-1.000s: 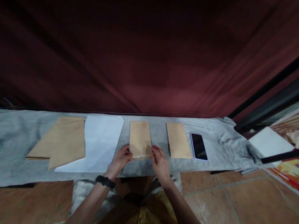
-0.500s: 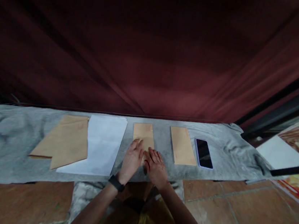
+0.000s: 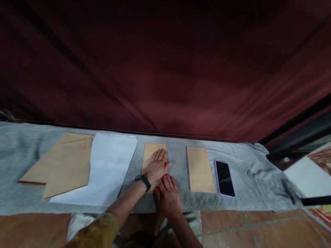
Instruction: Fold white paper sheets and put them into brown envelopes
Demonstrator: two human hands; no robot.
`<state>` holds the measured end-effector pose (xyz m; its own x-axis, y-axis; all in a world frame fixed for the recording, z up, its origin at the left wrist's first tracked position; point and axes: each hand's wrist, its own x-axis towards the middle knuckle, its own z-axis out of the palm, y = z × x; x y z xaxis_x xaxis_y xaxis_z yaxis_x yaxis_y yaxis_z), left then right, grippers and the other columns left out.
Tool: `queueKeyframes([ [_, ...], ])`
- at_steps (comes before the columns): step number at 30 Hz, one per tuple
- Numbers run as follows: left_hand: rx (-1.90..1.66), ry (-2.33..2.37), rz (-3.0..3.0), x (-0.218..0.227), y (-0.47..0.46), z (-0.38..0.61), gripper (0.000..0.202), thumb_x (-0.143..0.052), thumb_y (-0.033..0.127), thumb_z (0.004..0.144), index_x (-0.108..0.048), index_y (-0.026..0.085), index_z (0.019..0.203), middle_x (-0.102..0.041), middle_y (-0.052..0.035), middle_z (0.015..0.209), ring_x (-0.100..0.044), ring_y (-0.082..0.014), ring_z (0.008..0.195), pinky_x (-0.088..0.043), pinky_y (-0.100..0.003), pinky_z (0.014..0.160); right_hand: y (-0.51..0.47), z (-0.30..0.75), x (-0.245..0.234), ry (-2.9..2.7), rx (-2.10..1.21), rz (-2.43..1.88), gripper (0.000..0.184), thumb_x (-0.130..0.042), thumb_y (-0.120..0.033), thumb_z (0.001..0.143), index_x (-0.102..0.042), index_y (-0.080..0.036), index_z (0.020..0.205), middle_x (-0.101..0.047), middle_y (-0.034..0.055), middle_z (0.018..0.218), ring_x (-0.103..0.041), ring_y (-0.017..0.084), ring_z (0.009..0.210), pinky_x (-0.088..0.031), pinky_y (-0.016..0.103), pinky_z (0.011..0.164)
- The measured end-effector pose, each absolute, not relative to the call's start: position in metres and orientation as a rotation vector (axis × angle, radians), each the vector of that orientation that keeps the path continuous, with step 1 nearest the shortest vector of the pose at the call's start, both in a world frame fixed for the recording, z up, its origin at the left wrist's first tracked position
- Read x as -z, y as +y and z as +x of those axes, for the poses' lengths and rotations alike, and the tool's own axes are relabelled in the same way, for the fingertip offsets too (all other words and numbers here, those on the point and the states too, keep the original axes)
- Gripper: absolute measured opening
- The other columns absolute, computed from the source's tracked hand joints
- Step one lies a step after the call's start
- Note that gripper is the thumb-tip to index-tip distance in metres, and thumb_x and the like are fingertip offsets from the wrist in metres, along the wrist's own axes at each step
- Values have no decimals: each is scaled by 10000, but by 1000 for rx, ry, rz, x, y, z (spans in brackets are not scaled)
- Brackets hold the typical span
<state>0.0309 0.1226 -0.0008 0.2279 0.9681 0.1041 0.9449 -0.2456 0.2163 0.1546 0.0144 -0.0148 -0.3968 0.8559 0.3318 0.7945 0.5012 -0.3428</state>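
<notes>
A brown paper envelope (image 3: 150,149) lies on the grey cloth in front of me, partly covered by my hands. My left hand (image 3: 157,167), with a dark band on its wrist, rests flat on the envelope's middle, fingers stretched out. At the envelope's lower right edge is my right hand (image 3: 170,195), its fingers extended and its fingertips close to the left hand's heel. Both palms are hidden from view. To the right, a second brown envelope (image 3: 200,170) lies flat, untouched.
Several larger brown envelopes (image 3: 70,160) overlap a stack of white paper (image 3: 110,165) on the left. A phone (image 3: 225,179) in a pale purple case lies on the right. Grey cloth (image 3: 252,179) covers the surface before a dark red curtain (image 3: 171,80). Tiled floor (image 3: 230,232) shows below.
My left hand has slid up and right over the envelope and now lies flat across it. My right hand has come slightly nearer to me. The view has tilted up a little.
</notes>
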Motion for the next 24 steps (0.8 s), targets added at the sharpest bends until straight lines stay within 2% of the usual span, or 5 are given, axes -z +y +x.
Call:
queueKeyframes([
  [4, -560, 1749, 2389, -8, 82, 15, 536, -348, 359, 1018, -425, 105, 1485, -440, -174, 1560, -339, -255, 1490, -344, -468, 1203, 15, 155, 17, -2297, -194, -1380, 414, -516, -330, 1000, -584, -215, 1391, -559, 97, 1470, -464, 238, 1397, -328, 439, 1198],
  [8, -738, 1837, 2325, 0, 5, -15, 526, -390, 314, 1014, -382, 171, 1520, -395, -133, 1597, -321, -240, 1500, -382, -469, 1189, 14, 156, 15, -2324, -219, -1374, 453, -479, -291, 1013, -512, -235, 1461, -469, 75, 1551, -432, 232, 1425, -321, 443, 1202],
  [13, -613, 1820, 2385, 8, -50, -36, 450, -445, 312, 998, -520, 187, 1423, -522, -118, 1510, -462, -242, 1418, -432, -467, 1158, 13, 158, 14, -2317, -207, -1353, 461, -466, -267, 1011, -504, -210, 1467, -479, 99, 1540, -426, 239, 1431, -321, 461, 1198],
  [18, -502, 1807, 2485, 2, -47, -23, 442, -415, 279, 1004, -523, 161, 1416, -506, -116, 1523, -433, -234, 1439, -401, -455, 1180, 13, 158, 18, -2328, -185, -1346, 454, -442, -277, 1027, -502, -197, 1469, -487, 107, 1533, -427, 240, 1430, -322, 460, 1196],
  [24, -429, 1768, 2566, 5, -50, -9, 487, -397, 287, 1010, -453, 137, 1469, -468, -139, 1547, -412, -223, 1452, -367, -438, 1196, 11, 162, 16, -2354, -176, -1307, 431, -441, -258, 1028, -532, -190, 1444, -511, 102, 1514, -430, 234, 1429, -323, 466, 1198],
])
